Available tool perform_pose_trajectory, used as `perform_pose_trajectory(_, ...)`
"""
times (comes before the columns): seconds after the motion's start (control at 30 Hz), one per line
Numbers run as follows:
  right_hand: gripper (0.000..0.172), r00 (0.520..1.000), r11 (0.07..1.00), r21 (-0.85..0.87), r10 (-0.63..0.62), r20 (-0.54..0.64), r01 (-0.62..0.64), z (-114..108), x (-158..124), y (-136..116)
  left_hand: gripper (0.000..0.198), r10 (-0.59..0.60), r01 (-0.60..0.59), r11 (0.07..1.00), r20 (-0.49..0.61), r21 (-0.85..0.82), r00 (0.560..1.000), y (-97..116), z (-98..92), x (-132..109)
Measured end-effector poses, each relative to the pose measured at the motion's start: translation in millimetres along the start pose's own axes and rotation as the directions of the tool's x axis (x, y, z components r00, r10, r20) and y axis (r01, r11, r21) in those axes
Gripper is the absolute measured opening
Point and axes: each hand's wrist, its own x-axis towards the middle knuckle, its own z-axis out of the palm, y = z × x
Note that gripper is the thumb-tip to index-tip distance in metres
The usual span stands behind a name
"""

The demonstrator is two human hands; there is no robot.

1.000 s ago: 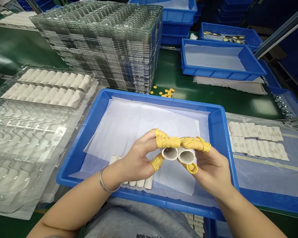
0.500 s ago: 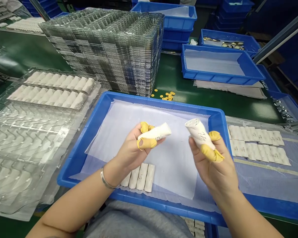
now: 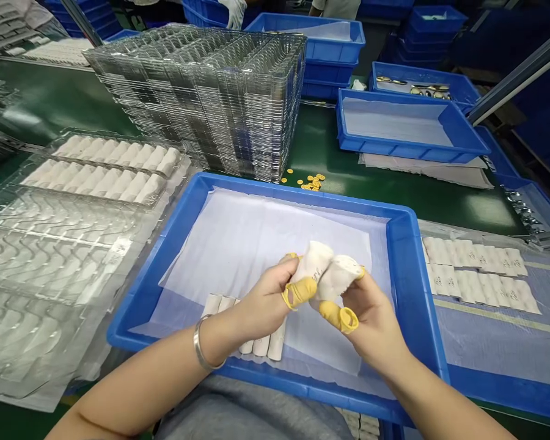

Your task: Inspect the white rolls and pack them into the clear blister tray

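Over the middle of a paper-lined blue tray point(image 3: 174, 214), my two hands are close together. My left hand point(image 3: 268, 302), with yellow finger cots on thumb and finger, grips a white cylindrical roll point(image 3: 317, 256) bearing dark marks. A second white roll point(image 3: 338, 278) is in my right hand point(image 3: 371, 315), pinched between fingers that also wear yellow cots. The two rolls lean side by side and seem to touch. What is inside their white covering does not show. A row of similar rolls point(image 3: 276, 342) lies in the tray, partly hidden by my left forearm.
To the left, a clear plastic tray point(image 3: 73, 208) holds white rolls in its rear rows. Behind stands a tall stack of clear trays point(image 3: 211, 91), with small yellow rings point(image 3: 312, 182) nearby. More marked rolls point(image 3: 481, 269) lie at right. A gloved hand point(image 3: 234, 11) appears at the back.
My hands have come together, the left moving right and the right moving left and down. The two rolls, previously apart, are now side by side. A gloved hand has appeared at the back.
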Motion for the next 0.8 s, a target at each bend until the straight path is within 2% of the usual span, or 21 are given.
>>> perform_pose_trajectory(0.1,0.036,1.000,1.000,-0.001,-0.030,0.002,0.030,-2,0,-5,0.042,0.055,-0.054,0.999,0.088,-0.008,0.995,1,-2.2,-3)
perform_pose_trajectory(0.2,0.037,0.999,0.999,-0.013,-0.039,0.002,0.039,-5,-1,-12,0.060,0.094,-0.092,0.995,0.059,-0.035,0.994,0,-4.2,-5)
perform_pose_trajectory(0.33,0.044,0.998,0.999,0.010,-0.042,0.056,0.041,-7,-2,-17,0.074,0.052,-0.045,0.992,0.063,-0.115,0.997,-1,-4.7,-5)
perform_pose_trajectory(0.47,0.060,0.991,0.998,0.042,-0.060,0.124,0.055,-10,-5,-17,0.067,0.048,-0.031,0.984,0.092,-0.174,0.995,1,-3.8,-5)
perform_pose_trajectory(0.6,0.057,0.983,0.998,0.062,-0.013,0.185,0.001,-14,-5,-17,0.061,0.050,-0.024,0.978,0.124,-0.206,0.991,2,-5.0,-5)
perform_pose_trajectory(0.7,0.058,0.981,0.996,0.080,0.035,0.191,-0.051,-16,-3,-18,0.062,0.052,-0.019,0.978,0.153,-0.207,0.987,1,-6.4,-5)
perform_pose_trajectory(0.8,0.056,0.983,0.995,0.093,0.031,0.180,-0.048,-16,-1,-18,0.058,0.079,-0.045,0.978,0.160,-0.205,0.984,0,-6.9,-4)
